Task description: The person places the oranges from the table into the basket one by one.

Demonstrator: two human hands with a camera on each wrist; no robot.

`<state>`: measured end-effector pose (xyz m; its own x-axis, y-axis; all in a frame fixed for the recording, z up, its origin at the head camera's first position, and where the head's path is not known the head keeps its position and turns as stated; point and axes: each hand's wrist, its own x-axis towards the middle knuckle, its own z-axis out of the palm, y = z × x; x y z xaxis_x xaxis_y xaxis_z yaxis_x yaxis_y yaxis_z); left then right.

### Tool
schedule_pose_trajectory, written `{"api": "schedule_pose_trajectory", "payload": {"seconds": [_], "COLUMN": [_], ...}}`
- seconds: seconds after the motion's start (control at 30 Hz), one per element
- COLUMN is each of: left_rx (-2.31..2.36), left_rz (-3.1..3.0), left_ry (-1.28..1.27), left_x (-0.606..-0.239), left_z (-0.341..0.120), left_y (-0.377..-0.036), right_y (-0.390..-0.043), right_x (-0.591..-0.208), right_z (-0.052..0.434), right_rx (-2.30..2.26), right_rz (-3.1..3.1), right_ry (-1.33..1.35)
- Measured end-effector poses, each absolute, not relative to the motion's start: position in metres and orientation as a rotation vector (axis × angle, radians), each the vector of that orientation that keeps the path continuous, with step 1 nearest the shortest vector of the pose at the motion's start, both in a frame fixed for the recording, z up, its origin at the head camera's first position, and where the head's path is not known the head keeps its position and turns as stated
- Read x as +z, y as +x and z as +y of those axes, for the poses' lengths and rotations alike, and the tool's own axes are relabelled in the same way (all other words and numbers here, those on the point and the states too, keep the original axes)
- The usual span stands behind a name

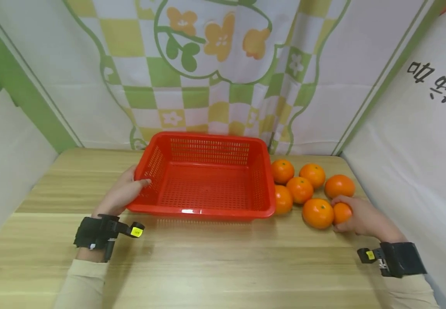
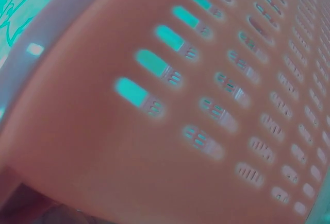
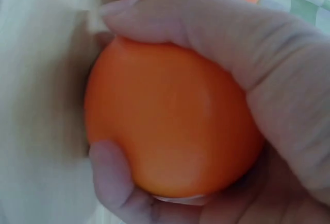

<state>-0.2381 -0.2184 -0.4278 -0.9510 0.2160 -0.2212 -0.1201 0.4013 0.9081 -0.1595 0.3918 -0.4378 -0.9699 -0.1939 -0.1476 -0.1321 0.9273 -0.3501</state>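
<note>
Red basket gripped by the left hand, the right hand grasps an orange whose close neighbour could roll if bumped.

The tabletop was pale wood-grain, with lighter and darker bands running from side to side. Towards its back stood a red basket. To the basket's right lay 6 oranges in a loose cluster, the nearest 2 just beside its wall. A 7th orange, gripped by the right hand, was at the cluster's front right.
</note>
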Motion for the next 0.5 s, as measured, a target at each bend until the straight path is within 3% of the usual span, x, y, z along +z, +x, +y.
{"api": "schedule_pose_trajectory", "payload": {"seconds": [0.2,0.5], "left_rx": [1.602,1.654], "left_rz": [2.331,2.295], "left_ry": [0.063,0.024], "left_x": [-0.4242,-0.4237], "left_z": [-0.2174,-0.2176], "left_y": [-0.2380,-0.2353], "right_y": [-0.1567,-0.1542], "right_x": [-0.4380,-0.4379], "right_z": [0.3955,0.3944], "right_rx": [-0.512,-0.548], "right_rz": [2.959,2.915], "right_ry": [-0.353,-0.285]}}
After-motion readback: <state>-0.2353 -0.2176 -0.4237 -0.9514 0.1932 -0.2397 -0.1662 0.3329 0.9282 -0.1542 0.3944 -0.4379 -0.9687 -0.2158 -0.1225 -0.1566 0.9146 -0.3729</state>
